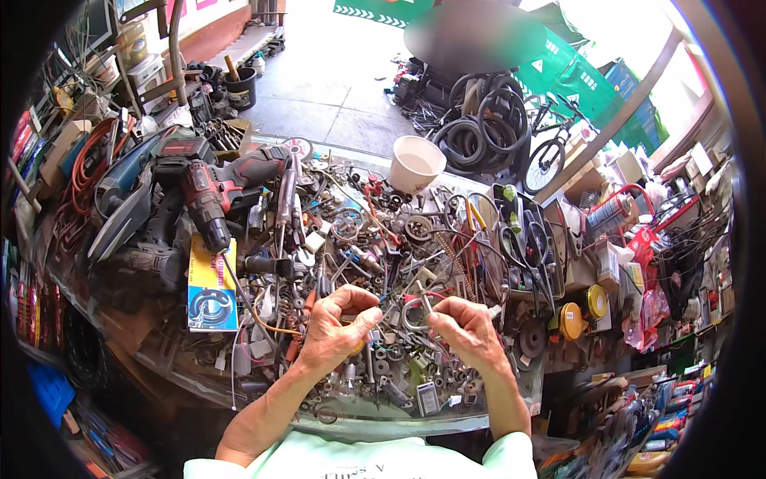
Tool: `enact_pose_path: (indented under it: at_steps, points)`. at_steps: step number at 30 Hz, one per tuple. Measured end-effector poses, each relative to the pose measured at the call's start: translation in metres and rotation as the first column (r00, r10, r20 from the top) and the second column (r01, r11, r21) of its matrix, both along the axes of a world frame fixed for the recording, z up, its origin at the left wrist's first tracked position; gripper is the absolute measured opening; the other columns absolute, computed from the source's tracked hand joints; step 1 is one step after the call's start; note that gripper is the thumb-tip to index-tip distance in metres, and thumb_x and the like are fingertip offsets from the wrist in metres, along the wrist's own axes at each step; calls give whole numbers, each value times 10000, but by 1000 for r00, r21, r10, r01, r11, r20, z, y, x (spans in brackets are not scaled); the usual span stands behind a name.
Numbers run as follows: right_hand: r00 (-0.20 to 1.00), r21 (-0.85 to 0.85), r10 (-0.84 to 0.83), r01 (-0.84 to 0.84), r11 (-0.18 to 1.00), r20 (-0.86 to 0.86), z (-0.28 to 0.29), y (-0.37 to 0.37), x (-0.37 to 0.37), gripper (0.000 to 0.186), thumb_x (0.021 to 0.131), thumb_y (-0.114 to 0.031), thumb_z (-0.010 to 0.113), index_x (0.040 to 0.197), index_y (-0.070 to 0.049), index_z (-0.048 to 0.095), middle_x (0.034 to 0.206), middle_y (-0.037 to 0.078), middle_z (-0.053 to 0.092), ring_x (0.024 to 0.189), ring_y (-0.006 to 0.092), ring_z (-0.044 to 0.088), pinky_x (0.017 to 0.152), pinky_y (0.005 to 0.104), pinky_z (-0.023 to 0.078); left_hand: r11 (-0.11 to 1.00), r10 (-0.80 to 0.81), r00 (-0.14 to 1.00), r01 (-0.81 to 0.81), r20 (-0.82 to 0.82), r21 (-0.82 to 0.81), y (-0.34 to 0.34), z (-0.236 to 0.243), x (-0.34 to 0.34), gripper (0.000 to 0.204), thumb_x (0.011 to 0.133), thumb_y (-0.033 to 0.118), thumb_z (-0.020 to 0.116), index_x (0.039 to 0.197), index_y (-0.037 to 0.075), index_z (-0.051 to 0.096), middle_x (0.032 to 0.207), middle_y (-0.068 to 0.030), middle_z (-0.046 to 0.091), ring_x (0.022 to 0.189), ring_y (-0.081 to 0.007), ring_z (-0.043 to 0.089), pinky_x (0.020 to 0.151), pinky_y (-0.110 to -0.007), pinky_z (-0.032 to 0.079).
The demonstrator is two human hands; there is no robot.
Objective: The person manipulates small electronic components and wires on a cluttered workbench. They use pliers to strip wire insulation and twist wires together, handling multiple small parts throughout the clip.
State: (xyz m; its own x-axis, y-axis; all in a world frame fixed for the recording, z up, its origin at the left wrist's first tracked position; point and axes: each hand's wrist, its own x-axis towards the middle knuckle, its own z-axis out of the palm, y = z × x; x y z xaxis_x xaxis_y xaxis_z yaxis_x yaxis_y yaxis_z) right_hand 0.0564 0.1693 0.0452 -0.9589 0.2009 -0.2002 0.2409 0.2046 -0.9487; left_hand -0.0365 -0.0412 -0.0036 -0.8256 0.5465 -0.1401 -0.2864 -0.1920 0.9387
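My right hand (467,329) pinches a shiny, hook-shaped metal piece (415,313) with a straight rod standing up beside its curve. To its left, my left hand (341,321) is closed, thumb and forefinger brought together; whatever lies between them, if anything, is hidden. Both hands hover over a bench (479,425) heaped with small metal parts: bolts, nuts, washers, rings and bits of wire. Just under the left fingers shows something small and yellow. A small silver-grey, box-shaped part (428,398) lies near the front edge.
A red-and-black cordless drill (209,199) rests at the left, above a yellow-and-blue box (212,297). A white tub (416,164) stands at the back. Scissors and pliers fill a tray (511,209) at the right. Black tires (483,128) and a bicycle (552,148) are beyond the bench.
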Motion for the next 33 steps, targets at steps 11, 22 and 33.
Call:
enact_pose_path:
  at_steps: [11,22,33]
  points:
    - [981,131,-183,189,973,-59,-44,-12,23,179,903,-160,726,895,4,655,602,-56,535,537,7,430,479,214,351,1000,9,1000,-9,2,-23,0,5,-1,160,904,70,722,1020,-4,640,831,-32,680,631,-61,613,571,-201,505]
    - [952,840,-72,296,454,-297,-54,-24,24,210,816,-200,694,683,-63,605,750,90,562,733,268,632,573,389,515,994,61,998,-62,-23,-85,11,11,4,164,854,12,709,997,9,630,751,-43,637,490,-52,521,391,-184,350]
    - [850,657,-162,495,569,-501,-35,17,128,177,843,-172,684,854,-3,632,1008,139,586,868,270,634,676,371,544,1000,9,999,-9,36,-18,36,58,73,185,973,114,586,1141,37,587,796,-84,632,497,-83,460,399,-201,336]
